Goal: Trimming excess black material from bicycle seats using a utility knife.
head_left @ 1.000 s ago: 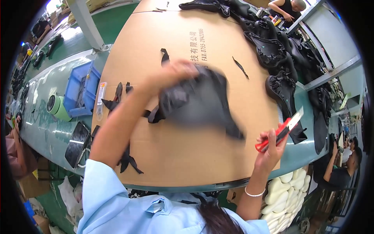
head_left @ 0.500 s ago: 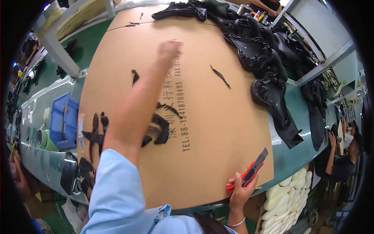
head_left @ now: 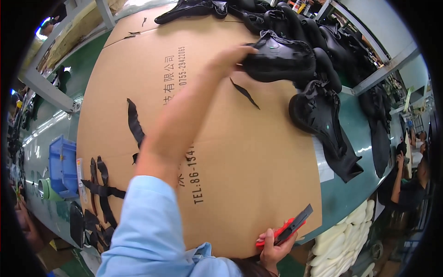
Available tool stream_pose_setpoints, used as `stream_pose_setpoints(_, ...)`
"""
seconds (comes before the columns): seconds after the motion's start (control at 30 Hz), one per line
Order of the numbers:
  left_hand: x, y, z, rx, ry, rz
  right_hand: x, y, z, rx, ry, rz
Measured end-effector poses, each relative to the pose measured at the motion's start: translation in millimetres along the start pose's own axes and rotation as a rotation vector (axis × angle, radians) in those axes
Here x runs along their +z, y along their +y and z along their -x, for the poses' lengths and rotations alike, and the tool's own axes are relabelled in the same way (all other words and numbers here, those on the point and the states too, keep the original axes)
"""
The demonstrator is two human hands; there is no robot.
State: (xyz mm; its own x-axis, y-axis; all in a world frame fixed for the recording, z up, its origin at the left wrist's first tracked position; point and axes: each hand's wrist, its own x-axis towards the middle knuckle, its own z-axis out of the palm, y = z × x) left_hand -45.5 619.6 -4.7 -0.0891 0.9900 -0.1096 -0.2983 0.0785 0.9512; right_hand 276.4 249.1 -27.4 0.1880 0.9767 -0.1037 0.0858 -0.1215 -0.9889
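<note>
The left hand [head_left: 228,57] is extended across the cardboard sheet [head_left: 258,161] and grips the near edge of a black moulded piece [head_left: 281,57] at the front of a pile of similar black pieces [head_left: 323,106]. The right hand [head_left: 274,249] is at the near edge of the sheet, closed around a red utility knife [head_left: 288,228] with its dark blade section pointing up and right. Black trimmed strips [head_left: 99,189] lie on the sheet's left side, next to a blue bin [head_left: 62,164].
</note>
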Motion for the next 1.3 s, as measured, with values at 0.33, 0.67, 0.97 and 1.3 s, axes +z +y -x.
stream_pose_setpoints(0.33,-25.4,53.3,249.5,-0.027,-1.054,-0.875,8.0,-18.2,-9.9,-0.016,-0.092,-0.141)
stream_pose_setpoints(0.67,37.4,-15.6,425.4,0.321,0.304,-1.189,37.2,-62.0,27.0,-0.084,-0.540,0.290)
stream_pose_setpoints(0.97,50.8,-34.3,437.8,0.180,0.360,-0.888,73.9,-63.9,44.7,-0.218,-0.616,0.181)
stream_pose_setpoints(1.3,39.4,-32.4,449.4,0.185,0.392,-0.581,34.4,-75.4,32.6,-0.693,-0.735,0.461)
